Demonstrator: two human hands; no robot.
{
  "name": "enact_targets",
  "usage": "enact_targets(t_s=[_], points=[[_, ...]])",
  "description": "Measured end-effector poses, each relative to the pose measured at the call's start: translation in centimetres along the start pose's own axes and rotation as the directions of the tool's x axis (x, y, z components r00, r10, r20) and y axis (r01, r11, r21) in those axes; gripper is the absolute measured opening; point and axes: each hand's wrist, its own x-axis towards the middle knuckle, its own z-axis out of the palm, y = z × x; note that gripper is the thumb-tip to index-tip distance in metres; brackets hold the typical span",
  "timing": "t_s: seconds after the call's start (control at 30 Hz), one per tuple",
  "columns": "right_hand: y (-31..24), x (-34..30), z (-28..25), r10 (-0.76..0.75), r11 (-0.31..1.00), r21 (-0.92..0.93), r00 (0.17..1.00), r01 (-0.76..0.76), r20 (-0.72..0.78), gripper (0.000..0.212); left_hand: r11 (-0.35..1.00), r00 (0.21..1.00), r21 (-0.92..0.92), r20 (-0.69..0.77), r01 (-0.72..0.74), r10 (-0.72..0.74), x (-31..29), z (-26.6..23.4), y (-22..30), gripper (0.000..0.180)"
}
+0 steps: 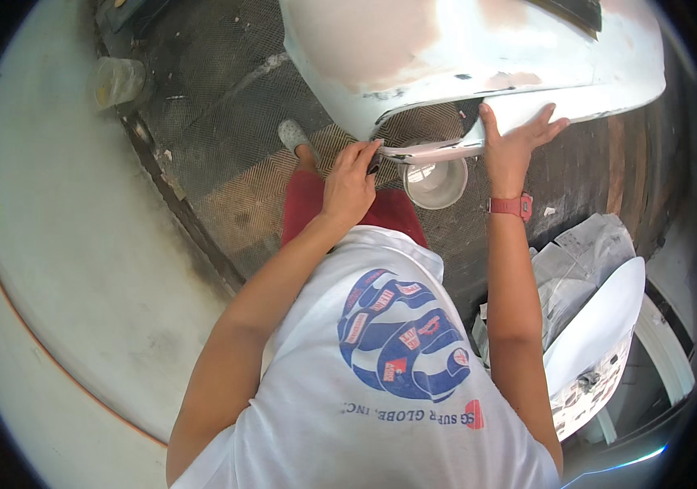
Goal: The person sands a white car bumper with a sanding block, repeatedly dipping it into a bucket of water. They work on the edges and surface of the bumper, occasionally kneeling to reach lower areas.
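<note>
A large white car bumper [479, 49] with pinkish-brown patches and dark scuffed spots fills the top of the view. A narrow bar [438, 152] runs along the near side of an opening in it. At the left end of this bar, the fingers of my left hand [349, 186] are closed on a small dark piece [374, 165], mostly hidden, whose kind I cannot make out. My right hand [518, 147], below which a red watch [511, 206] is strapped, lies on the bumper's near edge with its fingers spread.
Below the bar stands a round pail [436, 196] with light liquid. A clear plastic tub [119, 82] is by the left wall [63, 204]. Plastic sheeting [581, 265] and a white curved panel [597, 334] lie at the right. Dark textured matting [226, 138] covers the floor.
</note>
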Motion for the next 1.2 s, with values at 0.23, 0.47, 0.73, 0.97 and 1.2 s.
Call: enact_targets(t_s=[0.23, 0.47, 0.73, 0.97, 1.2], points=[[0.7, -0.2, 0.1, -0.051, 0.989, -0.139, 0.997, 0.058, 0.054, 0.154, 0.998, 0.997, 0.043, 0.058, 0.041, -0.044, 1.3, 1.1, -0.9, 0.049], [1.6, -0.2, 0.8, -0.111, 0.977, -0.176, 0.993, 0.117, 0.045, 0.159, 0.999, 0.998, 0.002, 0.044, -0.039, 0.039, 1.7, 0.4, 0.0, 0.047], [0.4, -0.1, 0.8, -0.058, 0.992, -0.114, 0.997, 0.063, 0.042, 0.158, 0.988, 0.983, -0.010, 0.096, -0.157, 0.157, 4.7, 0.3, 6.4, 0.045], [0.5, 0.3, 0.1, -0.032, 0.998, -0.058, 0.996, 0.037, 0.087, 0.151, 0.981, 0.978, -0.050, 0.085, -0.189, 0.193, 5.6, 1.3, 7.3, 0.051], [0.0, 0.0, 0.5, -0.002, 0.992, -0.122, 0.996, 0.014, 0.093, 0.150, 0.999, 0.998, 0.002, 0.043, -0.050, 0.049, 2.0, 1.1, 1.0, 0.056]])
